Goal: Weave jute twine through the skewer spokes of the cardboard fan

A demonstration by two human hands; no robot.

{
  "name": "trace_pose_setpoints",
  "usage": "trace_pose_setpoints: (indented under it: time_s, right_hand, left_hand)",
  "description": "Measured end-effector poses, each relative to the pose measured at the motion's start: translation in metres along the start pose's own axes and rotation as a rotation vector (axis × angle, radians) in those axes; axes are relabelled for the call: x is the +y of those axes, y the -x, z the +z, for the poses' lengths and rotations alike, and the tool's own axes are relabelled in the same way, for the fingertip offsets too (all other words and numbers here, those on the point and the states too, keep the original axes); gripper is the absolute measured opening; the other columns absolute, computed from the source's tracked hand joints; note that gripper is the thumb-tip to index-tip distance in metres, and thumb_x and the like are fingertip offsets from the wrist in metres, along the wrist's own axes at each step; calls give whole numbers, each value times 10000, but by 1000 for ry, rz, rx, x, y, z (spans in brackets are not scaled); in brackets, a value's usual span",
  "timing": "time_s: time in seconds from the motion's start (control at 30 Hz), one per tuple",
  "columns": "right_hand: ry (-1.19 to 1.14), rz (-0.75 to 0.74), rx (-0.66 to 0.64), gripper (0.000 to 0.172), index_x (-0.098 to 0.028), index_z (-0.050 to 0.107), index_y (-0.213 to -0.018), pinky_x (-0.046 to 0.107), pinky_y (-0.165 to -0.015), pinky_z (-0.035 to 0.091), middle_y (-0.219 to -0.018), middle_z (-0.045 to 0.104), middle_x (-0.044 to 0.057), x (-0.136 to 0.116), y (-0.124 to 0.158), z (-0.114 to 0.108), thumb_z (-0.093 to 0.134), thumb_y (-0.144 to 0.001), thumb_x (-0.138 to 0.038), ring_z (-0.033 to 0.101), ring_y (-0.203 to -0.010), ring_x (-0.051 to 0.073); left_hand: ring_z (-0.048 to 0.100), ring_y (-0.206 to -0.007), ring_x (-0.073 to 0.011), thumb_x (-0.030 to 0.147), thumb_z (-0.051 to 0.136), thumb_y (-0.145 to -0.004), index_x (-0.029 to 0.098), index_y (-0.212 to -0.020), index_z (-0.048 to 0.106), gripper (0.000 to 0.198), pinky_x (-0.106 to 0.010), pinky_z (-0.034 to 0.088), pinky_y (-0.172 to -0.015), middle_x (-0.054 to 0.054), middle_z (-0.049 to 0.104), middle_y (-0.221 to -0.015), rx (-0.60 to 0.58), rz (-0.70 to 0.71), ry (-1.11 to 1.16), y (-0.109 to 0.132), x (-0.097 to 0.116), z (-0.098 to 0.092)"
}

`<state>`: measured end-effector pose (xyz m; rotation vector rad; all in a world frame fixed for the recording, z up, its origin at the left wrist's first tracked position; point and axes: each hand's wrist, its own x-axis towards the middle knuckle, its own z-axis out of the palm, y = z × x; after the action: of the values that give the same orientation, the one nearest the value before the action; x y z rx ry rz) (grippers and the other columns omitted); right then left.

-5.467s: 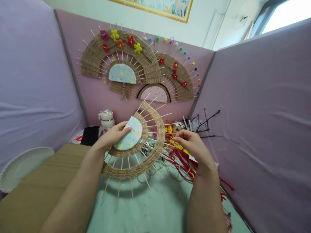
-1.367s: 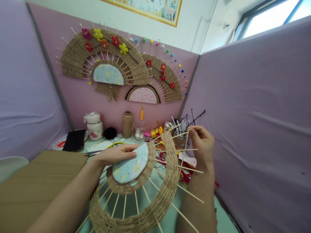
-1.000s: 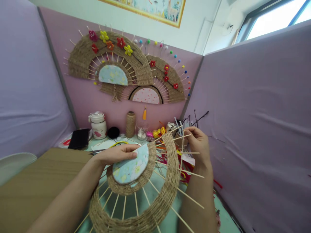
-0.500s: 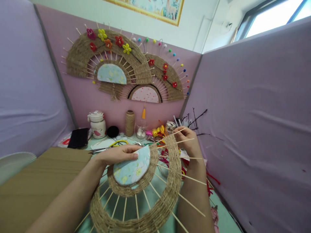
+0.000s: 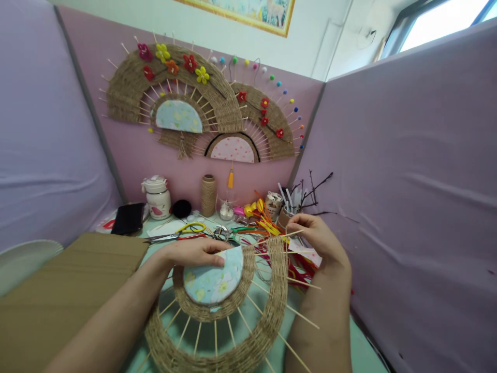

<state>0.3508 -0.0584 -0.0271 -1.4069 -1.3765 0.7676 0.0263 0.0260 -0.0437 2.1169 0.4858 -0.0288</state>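
I hold a half-woven jute fan [image 5: 267, 316] of wooden sticks and twine low in front of me. Its centre is a pale blue floral half-disc [image 5: 213, 282]. My left hand [image 5: 190, 253] grips the fan at the straight edge of that half-disc, thumb on top. My right hand [image 5: 320, 239] is at the fan's upper right end, fingers pinched around the twine and stick tips there. What exactly sits between those fingertips is too small to make out.
Two finished fans with felt flowers [image 5: 174, 88] hang on the pink back panel. Below stand a white jar [image 5: 156, 196], a twine spool [image 5: 208, 195], yellow-handled scissors [image 5: 182, 231] and coloured pipe cleaners [image 5: 267, 220]. Cardboard [image 5: 58, 290] and paper plates [image 5: 23, 259] lie left.
The fan has sunk lower and come closer to me. My right hand has shifted down and slightly right along the fan's end sticks. My left hand keeps its grip.
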Motion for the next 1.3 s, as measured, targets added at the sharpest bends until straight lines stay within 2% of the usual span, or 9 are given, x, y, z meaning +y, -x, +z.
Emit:
trace_pose_setpoints:
  time_s: [0.17,0.37,0.53,0.73,0.83,0.9,1.0,1.17,1.3]
  right_hand:
    - [95,2,-15,209,-175,667,-659,281,-624,378,-648,593,-8,-5,4,-3,684,-657,-384,491,-634,137]
    - [270,-62,8,197,-186,684,-677,292,-617,398,-664,645,19,-19,4,10,639,-723,-372,538,-645,161]
    - [226,-95,-37,220,-182,712,-700,289,-608,416,-681,664,29,-28,10,12,676,-738,-396,552,-642,164]
    - [-42,-180,-61,218,-204,762,-805,289,-675,459,-807,701,41,-18,11,8,698,-796,-412,603,-744,175]
    - [-285,-184,9,187,-238,779,-861,268,-629,457,-816,708,27,-12,6,14,727,-779,-398,594,-697,151]
    - [-359,-179,69,190,-251,783,-894,256,-590,447,-793,704,18,-11,2,19,746,-763,-384,573,-645,132]
    - [-339,-215,115,205,-254,784,-942,257,-572,447,-814,709,19,-12,-3,27,737,-774,-362,570,-634,128]
    - [-196,-258,68,220,-237,781,-955,297,-640,490,-981,727,59,-18,-4,36,690,-800,-363,638,-798,191]
    - [-151,-233,65,262,-209,775,-962,297,-612,490,-922,723,79,-24,-1,39,679,-800,-392,640,-804,210]
  left_hand:
    - [629,-969,-199,424,562,-898,202,-1262,632,433,-227,475,-779,-43,702,-1134,8,-22,-100,5,1,-3]
    - [621,-1074,-218,451,549,-907,218,-1298,621,460,-249,461,-869,-50,685,-1232,85,-20,-222,8,-1,-7]
    - [595,-1143,-234,446,524,-920,194,-1318,606,478,-278,439,-947,-68,660,-1289,175,-12,-227,20,1,-18]
    - [598,-1142,-253,479,541,-907,221,-1340,596,508,-283,468,-905,-65,635,-1324,164,39,-77,33,-2,-29]
    - [595,-1122,-256,494,571,-885,221,-1326,608,520,-293,470,-888,-72,636,-1310,188,52,19,32,-6,-28]
    - [601,-1100,-249,500,575,-882,232,-1335,601,528,-300,473,-876,-74,638,-1302,211,51,79,29,-8,-26]
    - [608,-1087,-244,500,564,-892,245,-1360,580,533,-315,479,-866,-74,665,-1249,227,70,150,25,-8,-23]
    - [592,-1137,-259,478,589,-882,269,-1348,593,511,-348,476,-904,-67,689,-1209,275,86,203,21,-4,-18]
    - [587,-1151,-264,477,602,-867,257,-1343,595,524,-367,472,-921,-75,673,-1245,296,69,259,21,-2,-16]
